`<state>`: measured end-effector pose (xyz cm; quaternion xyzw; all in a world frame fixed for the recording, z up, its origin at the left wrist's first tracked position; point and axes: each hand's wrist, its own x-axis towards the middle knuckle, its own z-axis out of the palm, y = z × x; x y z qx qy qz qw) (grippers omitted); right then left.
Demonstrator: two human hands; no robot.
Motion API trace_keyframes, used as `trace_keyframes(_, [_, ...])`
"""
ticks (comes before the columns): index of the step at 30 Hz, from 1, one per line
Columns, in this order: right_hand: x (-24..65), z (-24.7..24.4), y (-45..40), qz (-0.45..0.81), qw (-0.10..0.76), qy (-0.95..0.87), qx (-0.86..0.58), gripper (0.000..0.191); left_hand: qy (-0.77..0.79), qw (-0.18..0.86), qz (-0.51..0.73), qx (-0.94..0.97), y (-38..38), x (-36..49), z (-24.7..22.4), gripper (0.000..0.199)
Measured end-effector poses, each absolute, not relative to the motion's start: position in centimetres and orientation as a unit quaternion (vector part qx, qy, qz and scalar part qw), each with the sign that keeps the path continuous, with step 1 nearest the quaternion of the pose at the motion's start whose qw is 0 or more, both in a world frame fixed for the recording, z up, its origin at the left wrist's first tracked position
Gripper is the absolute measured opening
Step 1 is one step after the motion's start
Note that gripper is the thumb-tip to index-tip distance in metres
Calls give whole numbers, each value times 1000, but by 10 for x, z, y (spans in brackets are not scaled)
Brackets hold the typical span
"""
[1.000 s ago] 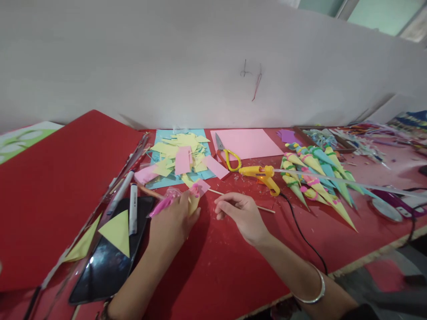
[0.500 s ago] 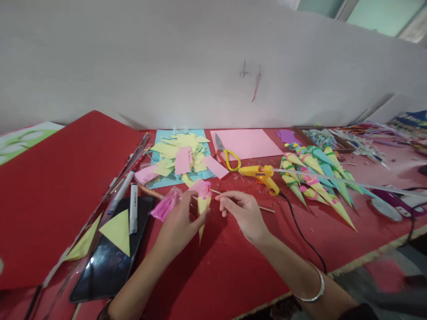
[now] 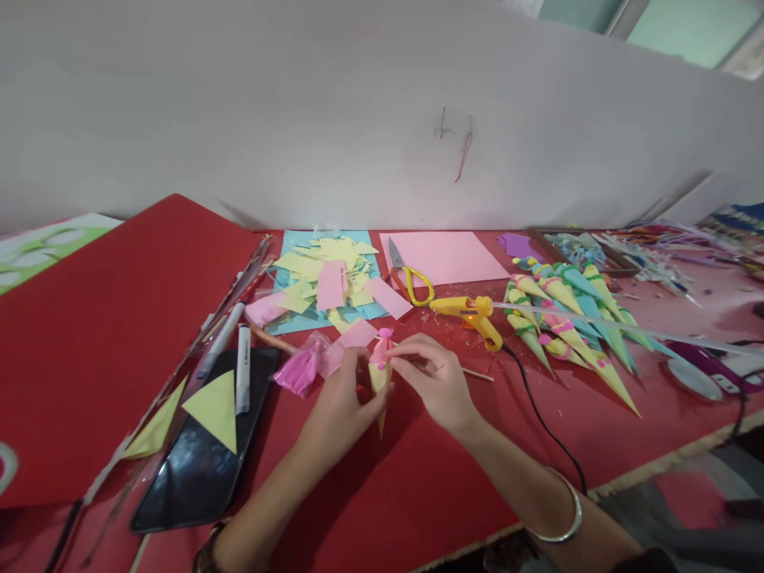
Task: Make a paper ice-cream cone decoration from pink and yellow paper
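Note:
My left hand (image 3: 341, 407) pinches a small yellow paper cone (image 3: 380, 380) with pink dots and a pink top, held point down just above the red table (image 3: 382, 493). My right hand (image 3: 434, 380) meets it from the right, its fingertips touching the cone's pink top. A thin wooden stick (image 3: 477, 373) lies on the table under and beyond my right hand. A pink plastic packet (image 3: 300, 369) sits just left of my left hand.
A yellow glue gun (image 3: 469, 311) with a black cord lies behind my hands, scissors (image 3: 411, 278) and pink paper (image 3: 445, 256) further back. Finished cones (image 3: 561, 318) pile at the right. Yellow scraps (image 3: 322, 270) lie on blue paper; a phone (image 3: 196, 461), markers and a red board (image 3: 101, 334) are at left.
My left hand lifted the cone from the table and carried it rightward. My right hand came in and now touches its top.

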<state>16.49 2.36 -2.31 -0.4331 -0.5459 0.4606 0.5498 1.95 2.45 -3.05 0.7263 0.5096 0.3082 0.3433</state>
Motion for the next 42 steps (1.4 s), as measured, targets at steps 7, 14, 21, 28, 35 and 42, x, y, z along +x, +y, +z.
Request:
trace_keyframes(7, [165,-27,22,411,539,-590,-438,15,470,425,388,669,21,26,-30,21])
trace_keyframes(14, [164,-24,20,435,545,-577,-426,18,471,431,400,658,19,26,-30,23])
trace_keyframes(21, [164,-25,20,445,558,-575,-401,18,466,430,414,653,18,30,-28,23])
trace_keyframes(28, [161,-26,21,457,570,-561,-391,16,459,429,419,655,18,29,-27,24])
trace_keyframes(35, [160,-22,20,523,558,-523,-377,26,466,425,417,655,17,28,-26,25])
trace_keyframes(42, [158,-22,22,574,557,-477,-366,25,452,420,419,666,17,27,-30,23])
